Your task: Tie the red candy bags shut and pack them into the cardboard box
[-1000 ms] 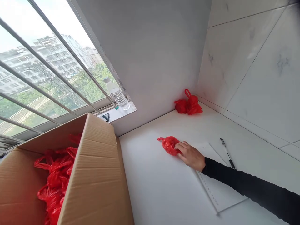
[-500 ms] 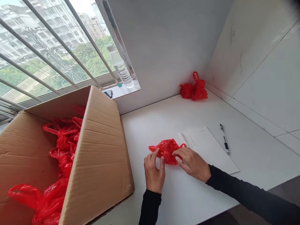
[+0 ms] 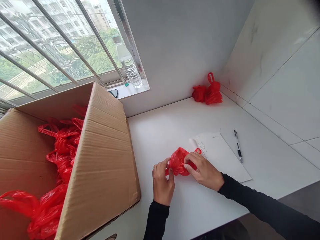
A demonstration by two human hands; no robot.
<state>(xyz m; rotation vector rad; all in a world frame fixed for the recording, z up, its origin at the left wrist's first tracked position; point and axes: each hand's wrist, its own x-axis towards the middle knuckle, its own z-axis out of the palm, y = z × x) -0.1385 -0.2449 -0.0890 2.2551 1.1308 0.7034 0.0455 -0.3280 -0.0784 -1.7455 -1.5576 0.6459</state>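
Observation:
A crumpled red plastic bag (image 3: 178, 160) lies on the white table between my two hands. My left hand (image 3: 163, 181) pinches its left side, thumb and fingers closed on the film. From the right, my right hand (image 3: 203, 170) grips the bag near its middle with thumb and forefinger. One loop handle pokes out above the right knuckles. What the bag contains, if anything, is hidden by the film. Just behind the right hand is a white notepad (image 3: 221, 158) with small handwritten marks.
On the left stands a tall open cardboard box (image 3: 105, 160) holding several red bags (image 3: 62, 143). Two more red bags (image 3: 212, 93) sit in the far corner. A pen (image 3: 238, 146) lies right of the notepad. The windowsill bears a water bottle (image 3: 131, 70) and a phone (image 3: 114, 93).
My left fingers have closed on the bag's left end, which stuck out before. The right hand has shifted slightly and now pinches the bag's middle. The whole view has moved a little.

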